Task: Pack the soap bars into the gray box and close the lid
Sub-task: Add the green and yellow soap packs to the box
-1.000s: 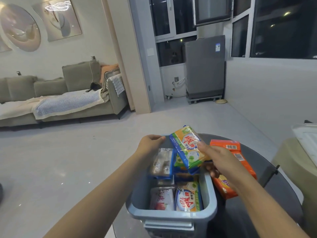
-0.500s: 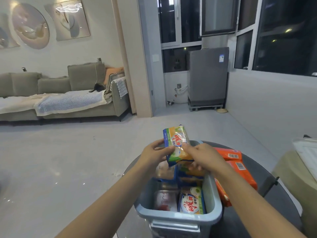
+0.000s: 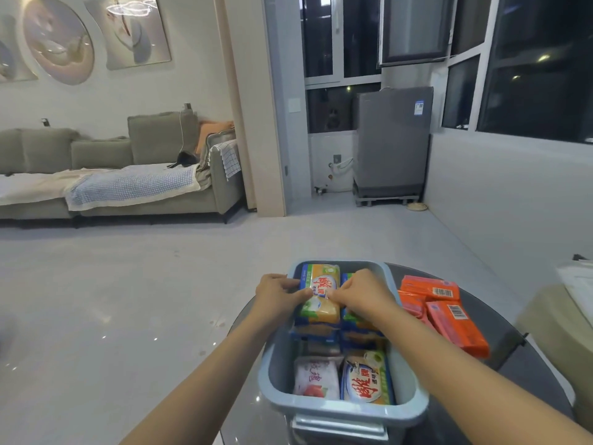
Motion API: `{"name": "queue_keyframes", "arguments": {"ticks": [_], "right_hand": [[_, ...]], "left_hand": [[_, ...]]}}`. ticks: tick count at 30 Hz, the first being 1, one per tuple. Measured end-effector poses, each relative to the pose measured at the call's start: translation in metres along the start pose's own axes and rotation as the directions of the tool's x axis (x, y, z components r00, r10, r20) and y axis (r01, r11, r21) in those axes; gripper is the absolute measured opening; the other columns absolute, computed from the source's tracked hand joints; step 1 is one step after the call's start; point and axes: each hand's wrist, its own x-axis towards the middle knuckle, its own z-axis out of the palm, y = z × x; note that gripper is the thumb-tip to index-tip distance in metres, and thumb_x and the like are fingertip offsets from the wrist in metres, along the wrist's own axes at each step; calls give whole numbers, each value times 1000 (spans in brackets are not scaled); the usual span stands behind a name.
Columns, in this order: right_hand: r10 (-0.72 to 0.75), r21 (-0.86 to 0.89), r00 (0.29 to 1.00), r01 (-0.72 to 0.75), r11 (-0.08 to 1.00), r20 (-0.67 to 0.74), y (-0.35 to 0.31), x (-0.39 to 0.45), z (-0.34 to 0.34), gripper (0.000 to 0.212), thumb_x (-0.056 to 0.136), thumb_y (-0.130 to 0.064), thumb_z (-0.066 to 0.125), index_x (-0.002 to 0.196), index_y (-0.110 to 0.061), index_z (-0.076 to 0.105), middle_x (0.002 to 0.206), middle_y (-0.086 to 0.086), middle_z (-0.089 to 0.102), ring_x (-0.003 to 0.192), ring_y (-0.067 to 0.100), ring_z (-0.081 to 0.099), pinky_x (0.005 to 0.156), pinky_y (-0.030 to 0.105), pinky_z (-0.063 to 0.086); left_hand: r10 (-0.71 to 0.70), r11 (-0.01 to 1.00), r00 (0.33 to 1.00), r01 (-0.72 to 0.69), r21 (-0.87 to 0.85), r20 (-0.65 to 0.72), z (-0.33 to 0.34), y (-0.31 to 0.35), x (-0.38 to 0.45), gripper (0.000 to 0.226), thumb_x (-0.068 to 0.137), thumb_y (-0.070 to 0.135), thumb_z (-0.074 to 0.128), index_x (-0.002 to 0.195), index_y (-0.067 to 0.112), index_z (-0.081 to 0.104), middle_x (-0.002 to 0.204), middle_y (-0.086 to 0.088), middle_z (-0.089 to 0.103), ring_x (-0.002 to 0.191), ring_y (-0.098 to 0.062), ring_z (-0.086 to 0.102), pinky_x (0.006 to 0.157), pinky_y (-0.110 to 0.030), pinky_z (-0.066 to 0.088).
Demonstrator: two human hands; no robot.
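Fingers: left hand (image 3: pixel 279 297) and right hand (image 3: pixel 359 295) both pinch one yellow-green wrapped soap bar (image 3: pixel 321 293)
Bar: far-left in open gray plastic box (image 3: pixel 414 393)
Boxed bars: perhaps seven, stacks partly hidden
Outside: two orange wrapped soap bars (image 3: pixel 449 319), right, on dark glass table (image 3: pixel 526 374)

Pale glossy floor (image 3: pixel 134 300) runs far back to a grey-green fabric sofa (image 3: pixel 106 165) at far left, draped with a white-and-blue knitted throw (image 3: pixel 131 186); rounded pastel wall panels (image 3: pixel 61 36) hang on the white wall above. A beige square pillar (image 3: pixel 253 104) stands at centre. Far right, dark-framed windows (image 3: pixel 529 65) show night outside with small points of light, and a tall grey appliance (image 3: pixel 393 139) stands on a low stand.
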Motion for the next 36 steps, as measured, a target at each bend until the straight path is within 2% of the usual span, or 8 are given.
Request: {"name": "queue_keyframes", "arguments": {"ticks": [3, 8, 12, 17, 22, 27, 30, 36], "right_hand": [[-22, -91, 1000, 21, 996, -8, -1, 0, 0, 38, 83, -43, 62, 98, -9, 68, 80, 6, 66, 67, 19, 57, 58, 29, 45], [-85, -232, 996, 87, 969, 17, -2, -3, 2, 44, 85, -52, 55, 88, -11, 71, 62, -1, 54, 62, 18, 52, 56, 28, 41], [-129, -299, 990, 139, 944, 53, -3, -7, 2, 46, 88, -53, 48, 78, -14, 70, 54, -4, 48, 58, 16, 50, 53, 26, 38], [-131, -222, 991, 129, 966, 5, -1, -12, 0, 40, 85, -51, 54, 91, -18, 74, 62, -3, 57, 57, 14, 51, 53, 25, 39], [-158, -46, 985, 155, 987, -73, 5, -23, -11, 33, 88, -39, 56, 104, -15, 71, 69, -3, 64, 59, 9, 54, 50, 22, 36], [-234, -5, 961, 236, 972, -151, 20, -42, -17, 31, 90, -26, 55, 118, -16, 64, 111, 3, 69, 78, 7, 55, 56, 12, 39], [-302, 74, 929, 324, 943, -212, 30, -57, -21, 29, 89, -19, 55, 117, -18, 65, 111, 0, 69, 83, 3, 56, 62, 7, 41], [-268, 183, 874, 365, 913, -405, 61, -78, -46, 21, 90, -15, 56, 106, -18, 70, 100, -2, 67, 88, 6, 60, 68, 10, 41]], "left_hand": [[-22, 992, 999, 24, -122, 23, 0, -2, 0, 31, 81, 14, 72, 109, 0, 71, 106, -18, 72, 91, -28, 71, 84, -44, 58], [-80, 968, 997, 80, -236, 11, 1, -4, -3, 60, 83, 11, 70, 139, 11, 48, 131, -12, 59, 101, -26, 67, 76, -35, 60], [-93, 979, 996, 89, -185, -10, -1, -1, -6, 71, 85, 13, 67, 147, 19, 34, 134, -14, 58, 103, -30, 67, 82, -41, 59], [-96, 989, 994, 90, -121, -44, -2, 4, -13, 72, 85, 20, 68, 147, 17, 32, 139, -15, 53, 110, -30, 64, 85, -38, 57], [13, 999, 989, -8, 36, -146, -3, 9, -27, 63, 87, 31, 65, 143, 18, 39, 141, -10, 51, 120, -22, 56, 54, -9, 47], [173, 979, 974, -154, 131, -148, 3, 21, -44, 50, 86, 34, 65, 131, 18, 53, 133, -4, 57, 120, -16, 53, 91, -28, 48], [226, 974, 967, -220, 55, -119, 17, 35, -59, 41, 87, 34, 63, 125, 19, 58, 126, -1, 61, 109, -11, 57, 89, -38, 55], [282, 958, 958, -284, -30, -53, 55, 60, -80, 36, 90, 36, 58, 124, 23, 60, 124, 3, 63, 115, -10, 56, 94, -24, 45]]}}
